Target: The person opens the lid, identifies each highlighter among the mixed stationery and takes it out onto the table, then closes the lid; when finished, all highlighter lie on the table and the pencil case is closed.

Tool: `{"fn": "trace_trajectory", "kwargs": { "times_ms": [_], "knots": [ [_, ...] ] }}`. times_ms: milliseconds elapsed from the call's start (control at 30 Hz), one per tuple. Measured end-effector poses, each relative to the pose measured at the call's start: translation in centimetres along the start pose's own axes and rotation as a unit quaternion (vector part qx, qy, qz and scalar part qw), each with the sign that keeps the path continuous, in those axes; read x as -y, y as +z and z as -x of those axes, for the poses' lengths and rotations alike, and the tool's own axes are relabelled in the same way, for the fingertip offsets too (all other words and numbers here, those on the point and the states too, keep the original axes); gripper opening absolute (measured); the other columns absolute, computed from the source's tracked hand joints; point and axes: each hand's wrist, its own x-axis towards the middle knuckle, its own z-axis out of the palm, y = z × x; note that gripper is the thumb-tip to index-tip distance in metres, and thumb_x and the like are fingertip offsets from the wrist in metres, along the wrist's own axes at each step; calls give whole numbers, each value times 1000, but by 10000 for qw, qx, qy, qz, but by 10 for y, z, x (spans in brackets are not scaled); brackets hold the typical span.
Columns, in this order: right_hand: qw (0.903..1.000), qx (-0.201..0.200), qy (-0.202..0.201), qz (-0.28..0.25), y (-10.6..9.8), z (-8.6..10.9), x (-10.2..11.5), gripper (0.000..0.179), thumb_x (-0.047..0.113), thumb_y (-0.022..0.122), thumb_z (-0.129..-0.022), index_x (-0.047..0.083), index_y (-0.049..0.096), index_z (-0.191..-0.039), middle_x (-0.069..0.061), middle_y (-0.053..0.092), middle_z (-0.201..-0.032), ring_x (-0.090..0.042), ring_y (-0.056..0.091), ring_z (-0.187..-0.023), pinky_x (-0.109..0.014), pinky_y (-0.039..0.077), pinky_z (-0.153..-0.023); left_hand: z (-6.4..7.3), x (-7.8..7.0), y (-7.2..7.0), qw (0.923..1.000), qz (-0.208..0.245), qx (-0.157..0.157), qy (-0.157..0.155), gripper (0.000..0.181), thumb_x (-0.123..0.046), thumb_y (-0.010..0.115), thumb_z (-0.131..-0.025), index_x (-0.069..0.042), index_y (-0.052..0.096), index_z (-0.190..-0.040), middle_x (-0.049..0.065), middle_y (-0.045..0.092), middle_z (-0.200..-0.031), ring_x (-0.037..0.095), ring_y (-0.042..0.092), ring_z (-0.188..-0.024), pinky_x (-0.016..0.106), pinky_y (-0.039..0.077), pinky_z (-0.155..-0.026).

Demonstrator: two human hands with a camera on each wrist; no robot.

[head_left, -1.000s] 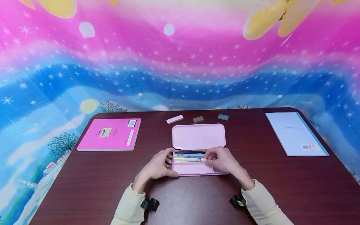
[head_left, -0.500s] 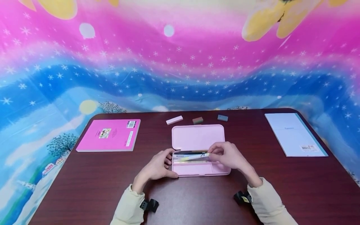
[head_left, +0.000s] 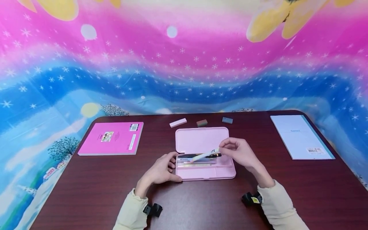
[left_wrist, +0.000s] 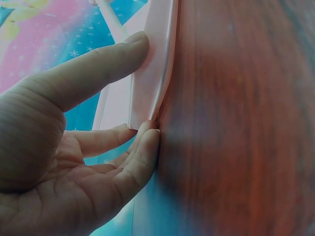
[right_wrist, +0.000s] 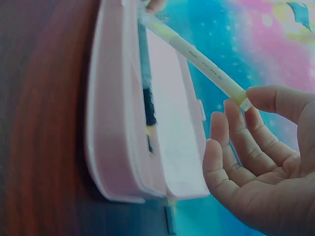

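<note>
An open pink pencil case [head_left: 224,172] lies on the table with its lid [head_left: 202,140] folded back. My left hand [head_left: 159,169] holds its left end; in the left wrist view the thumb lies on the case wall and the other fingertips touch the end. Between thumb and fingertips, my right hand [head_left: 240,153] pinches one end of a white and yellow highlighter [head_left: 205,155]. The highlighter slants above the case, its far end low over the pens. A black pen [head_left: 214,155] and several other pens lie in the back compartment. The front compartments show bare pink bottoms.
Behind the lid lie a white-pink eraser [head_left: 178,122], a brown-green eraser [head_left: 202,123] and a blue-grey eraser [head_left: 227,120]. A pink book [head_left: 115,137] lies at the left, a pale blue notebook [head_left: 302,137] at the right. A patterned cloth [head_left: 184,80] hangs behind the table.
My right hand has lifted the highlighter's right end out of the pens, up and to the right, tilting it. The left hand has stayed on the case.
</note>
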Motion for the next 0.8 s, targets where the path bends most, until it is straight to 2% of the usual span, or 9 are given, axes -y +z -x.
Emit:
{"fn": "trace_trajectory", "kwargs": {
  "times_ms": [133,333,533,800],
  "knots": [
    [9995,-256,-108,-127,-12,-1,0,17,4,69,-85,-7,64,-97,-10,69,-83,-11,65,-74,-28,51,-67,0,0,0,10000,-5,-9,-25,80,-16,90,-64,1,46,-129,10,51,-103,18,54,-87,27,50,-74],
    [9964,-575,-210,-590,-36,2,-2,17,1,66,-87,-10,61,-99,3,70,-81,-10,66,-73,-25,54,-69,1,1,1,10000,7,-8,-83,80,-17,90,-64,-1,46,-129,8,50,-103,17,54,-87,26,50,-74],
    [9897,-797,-338,-1141,-61,6,-6,6,2,64,-90,2,66,-95,0,71,-82,-10,68,-74,-22,54,-69,0,1,1,9999,18,-18,-112,80,-17,90,-64,-1,46,-129,6,50,-102,16,53,-87,26,50,-74],
    [9801,-1068,-401,-1623,-93,16,-12,9,4,65,-90,7,68,-98,3,72,-87,-12,69,-76,-20,54,-71,0,0,2,9999,34,-17,-125,80,-17,90,-64,-1,46,-129,7,50,-102,16,53,-87,27,50,-74]
  ]
}}
